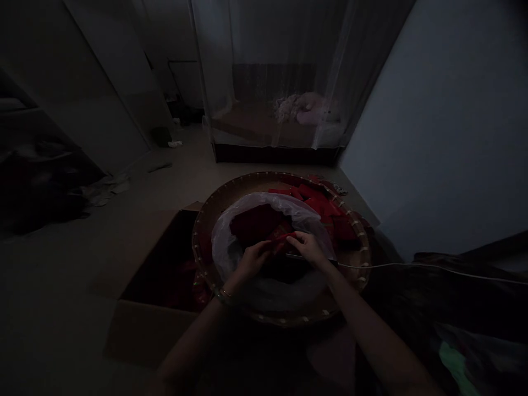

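My left hand [252,259] and my right hand [308,247] are both closed on a thin red piece [279,242]; in this dim light I cannot tell whether it is cloth or paper. They hold it by its two ends above an opened whitish plastic bag [223,234]. Inside the bag lie dark red pieces [251,223], some with a faint gold pattern. The bag sits in a round woven bamboo tray [199,220]. Just below my right hand is a dark flat object with a bright edge, and a white cord [396,264] runs from it to the right.
More red pieces [317,201] are heaped on the tray's far right side. A cardboard box [152,324] with red things inside stands at the left. Beyond are a netted bed [247,124] and a pale wall [445,126]. Dark heaps lie at both sides.
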`<state>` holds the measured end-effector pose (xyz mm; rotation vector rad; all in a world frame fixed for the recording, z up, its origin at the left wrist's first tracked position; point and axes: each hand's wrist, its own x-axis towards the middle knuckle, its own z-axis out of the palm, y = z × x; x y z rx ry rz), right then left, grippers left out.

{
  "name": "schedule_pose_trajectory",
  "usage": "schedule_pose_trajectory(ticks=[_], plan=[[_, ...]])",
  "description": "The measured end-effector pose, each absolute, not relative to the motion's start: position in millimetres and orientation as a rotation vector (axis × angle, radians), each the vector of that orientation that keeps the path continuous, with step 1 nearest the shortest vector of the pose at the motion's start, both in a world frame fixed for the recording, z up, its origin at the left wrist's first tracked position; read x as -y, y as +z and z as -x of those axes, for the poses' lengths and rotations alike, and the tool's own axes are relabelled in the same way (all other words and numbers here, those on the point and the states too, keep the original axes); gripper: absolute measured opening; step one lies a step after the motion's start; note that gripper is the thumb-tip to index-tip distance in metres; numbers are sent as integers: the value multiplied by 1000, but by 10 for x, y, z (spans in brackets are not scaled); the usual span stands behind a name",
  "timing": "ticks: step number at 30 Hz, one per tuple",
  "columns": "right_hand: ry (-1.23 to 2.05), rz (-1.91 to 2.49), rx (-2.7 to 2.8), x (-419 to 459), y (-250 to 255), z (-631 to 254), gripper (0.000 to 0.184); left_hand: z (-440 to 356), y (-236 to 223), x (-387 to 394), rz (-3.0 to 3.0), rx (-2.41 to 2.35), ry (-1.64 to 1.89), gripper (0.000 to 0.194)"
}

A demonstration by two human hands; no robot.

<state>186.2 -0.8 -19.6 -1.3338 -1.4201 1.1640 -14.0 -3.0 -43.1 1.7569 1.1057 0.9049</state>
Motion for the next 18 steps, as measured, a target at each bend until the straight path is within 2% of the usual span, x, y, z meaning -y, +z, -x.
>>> schedule_pose_trajectory(ticks=[4, 8, 12, 18], plan=[[1424, 1297, 1493, 36, -218, -1884, 42, 141, -491, 4, -1790, -1087, 883, 32], [1509, 1371, 1475, 26, -221, -1898, 45, 138, -496, 9, -1801, -1073, 878, 33], [1612, 1254, 1381, 17, -175, -1919, 47, 145, -461, 14, -1798, -1078, 949, 36], [1585, 1315, 1480, -52, -186, -1920, 52, 161, -328, 6, -2273, -1329, 1109, 57]])
